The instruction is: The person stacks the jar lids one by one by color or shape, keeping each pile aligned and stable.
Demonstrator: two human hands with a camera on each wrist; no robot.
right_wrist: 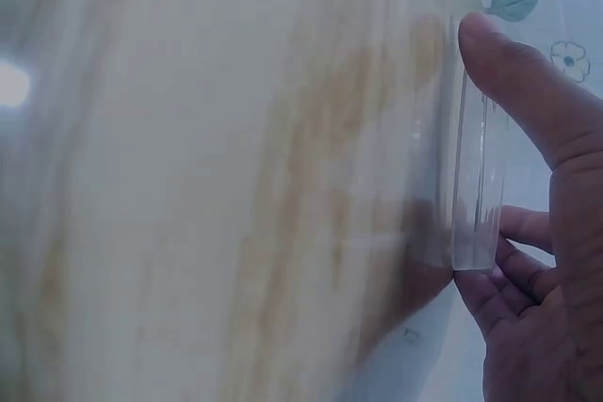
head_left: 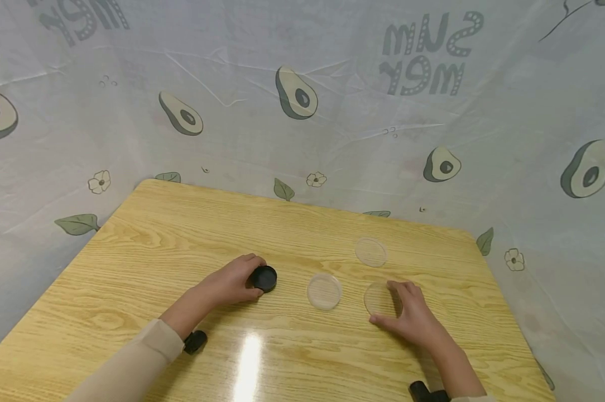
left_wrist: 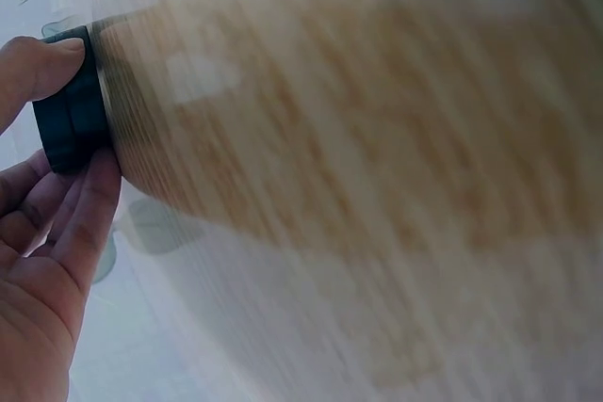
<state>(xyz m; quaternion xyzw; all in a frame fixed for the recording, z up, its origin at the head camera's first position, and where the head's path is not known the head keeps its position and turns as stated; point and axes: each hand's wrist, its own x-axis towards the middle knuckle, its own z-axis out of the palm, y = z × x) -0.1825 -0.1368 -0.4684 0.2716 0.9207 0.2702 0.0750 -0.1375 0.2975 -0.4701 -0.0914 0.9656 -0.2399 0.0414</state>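
At the middle of the table my left hand [head_left: 234, 282] pinches a short black cylinder [head_left: 265, 279] between thumb and fingers. Its top looks recessed, and the left wrist view shows the dark side of the cylinder [left_wrist: 75, 105] standing on the wood. To the right, my right hand [head_left: 408, 315] grips a clear petri dish [head_left: 375, 298] by its rim. Thumb and fingers hold opposite sides of the clear dish [right_wrist: 478, 185] in the right wrist view. Between the hands lies another clear petri dish [head_left: 325, 291], touched by neither.
A further clear round dish or lid [head_left: 370, 252] lies farther back on the wooden table [head_left: 192, 223]. A pale curtain [head_left: 232, 67] printed with avocados hangs behind and beside the table. Light glares off the front of the tabletop.
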